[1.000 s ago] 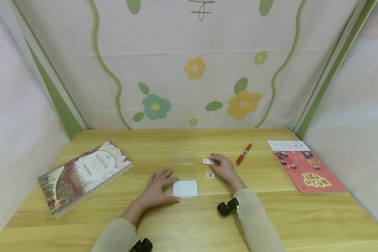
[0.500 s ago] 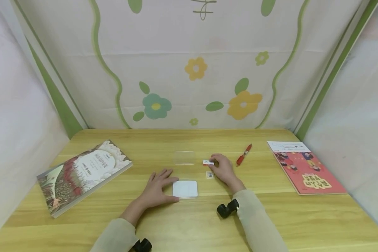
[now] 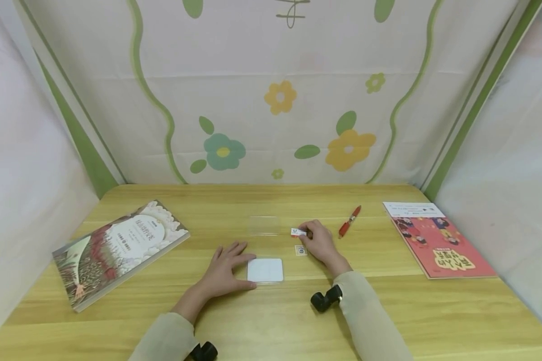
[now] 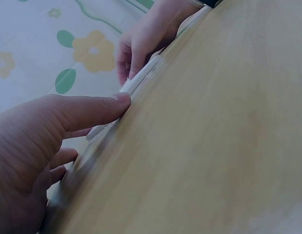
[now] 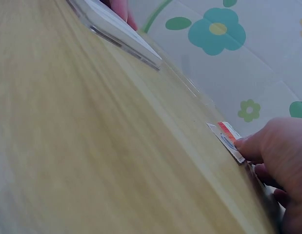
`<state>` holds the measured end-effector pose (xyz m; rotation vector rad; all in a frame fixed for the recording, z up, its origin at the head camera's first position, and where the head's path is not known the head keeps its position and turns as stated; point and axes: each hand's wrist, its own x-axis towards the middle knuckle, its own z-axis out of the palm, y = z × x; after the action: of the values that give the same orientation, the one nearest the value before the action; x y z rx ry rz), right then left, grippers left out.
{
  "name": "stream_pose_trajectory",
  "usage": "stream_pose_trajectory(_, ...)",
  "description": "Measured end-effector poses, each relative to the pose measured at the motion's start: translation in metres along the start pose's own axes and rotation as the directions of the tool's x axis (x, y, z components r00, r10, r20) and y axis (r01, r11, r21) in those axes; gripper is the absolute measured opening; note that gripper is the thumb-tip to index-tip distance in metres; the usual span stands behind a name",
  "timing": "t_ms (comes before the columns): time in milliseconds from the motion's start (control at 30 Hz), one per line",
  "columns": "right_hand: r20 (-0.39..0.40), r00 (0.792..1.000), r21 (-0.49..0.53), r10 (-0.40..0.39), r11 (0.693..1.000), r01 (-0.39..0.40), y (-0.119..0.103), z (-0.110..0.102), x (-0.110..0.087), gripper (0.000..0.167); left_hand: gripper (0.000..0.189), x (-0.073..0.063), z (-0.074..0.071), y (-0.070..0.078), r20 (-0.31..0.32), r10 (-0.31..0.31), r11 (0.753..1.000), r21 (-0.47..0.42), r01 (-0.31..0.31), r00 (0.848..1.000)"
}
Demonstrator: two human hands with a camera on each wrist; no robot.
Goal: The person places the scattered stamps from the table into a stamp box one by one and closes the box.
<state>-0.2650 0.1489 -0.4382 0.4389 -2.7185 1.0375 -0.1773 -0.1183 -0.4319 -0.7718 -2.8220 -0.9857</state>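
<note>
A clear plastic box with a white rectangular stack (image 3: 265, 270) in it lies mid-table. My left hand (image 3: 226, 271) holds it at its left end, thumb at the near edge and index finger at the far edge; in the left wrist view, the thumb (image 4: 99, 109) lies along its side. Further right, my right hand (image 3: 319, 243) pinches a small white card with a red edge (image 3: 296, 232) between thumb and fingers, close over the table. Just nearer lies a small square paper with a dark round print (image 3: 300, 250), overlapping the card in the right wrist view.
A clear plastic lid (image 3: 264, 225) lies beyond the box. Right of it is a red pen (image 3: 350, 221). A thick illustrated book (image 3: 122, 253) lies at the left, a red booklet (image 3: 439, 240) at the right. A flowered cloth (image 3: 253, 100) hangs behind the table.
Almost nothing differs. Both hands keep their places, and the small card in the right hand tilts only slightly.
</note>
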Motion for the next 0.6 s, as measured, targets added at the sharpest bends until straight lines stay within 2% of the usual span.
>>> stream_pose_trajectory(233, 0.016, 1.0, 0.006, 0.024, 1.0, -0.025, -0.0015, -0.0002, -0.0002, 0.021, 0.063, -0.0006, -0.0008, 0.0017, 0.003, -0.008, 1.0, -0.008, 0.008, 1.0)
stream_pose_trajectory(600, 0.03, 0.998, 0.053, 0.05, 0.997, -0.051, -0.0049, -0.0019, -0.0004, 0.019, 0.063, 0.0001, 0.0004, -0.0014, 0.002, -0.008, 1.0, 0.021, 0.008, 1.0)
